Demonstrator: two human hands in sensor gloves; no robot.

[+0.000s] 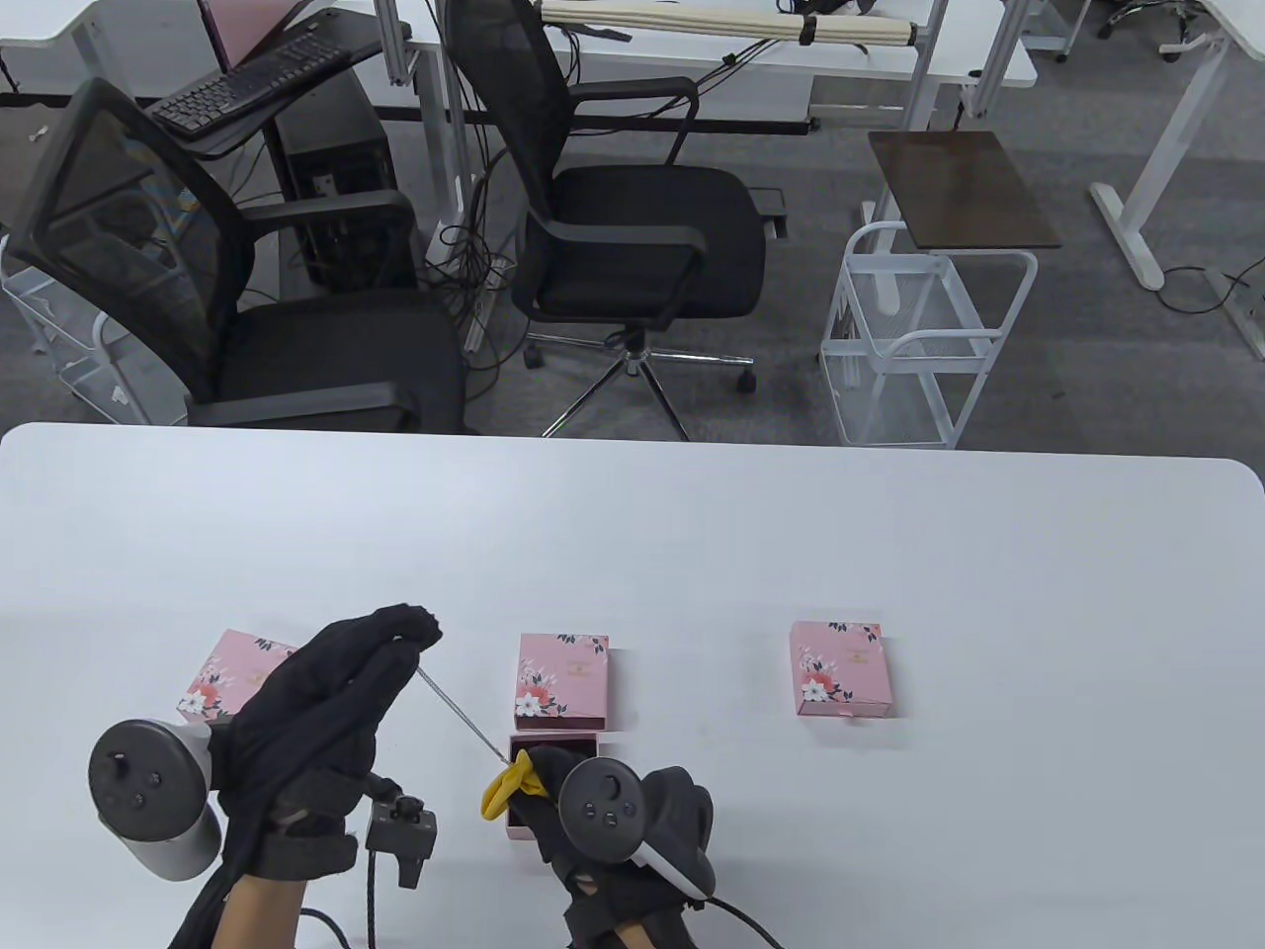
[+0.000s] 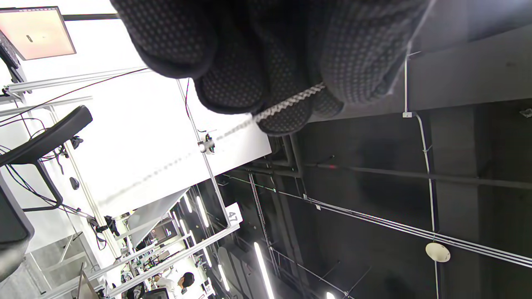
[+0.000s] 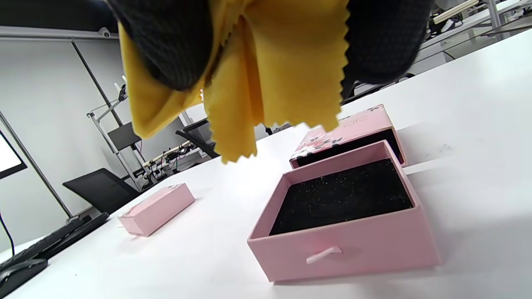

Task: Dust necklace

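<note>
The left hand (image 1: 326, 692) is pinching one end of the necklace (image 1: 460, 717), raised above the table (image 1: 889, 534). The chain is running taut down to the right hand (image 1: 593, 811), which is gripping a yellow cloth (image 1: 509, 786) around it, just above the open drawer (image 3: 345, 245).

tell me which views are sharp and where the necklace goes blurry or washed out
Table view: evenly lit, sharp, necklace a thin clear line. Left wrist view: chain crisp at the fingers, blurring and fading against the glaring white background. Right wrist view: yellow cloth softly blurred, drawer sharp.
</note>
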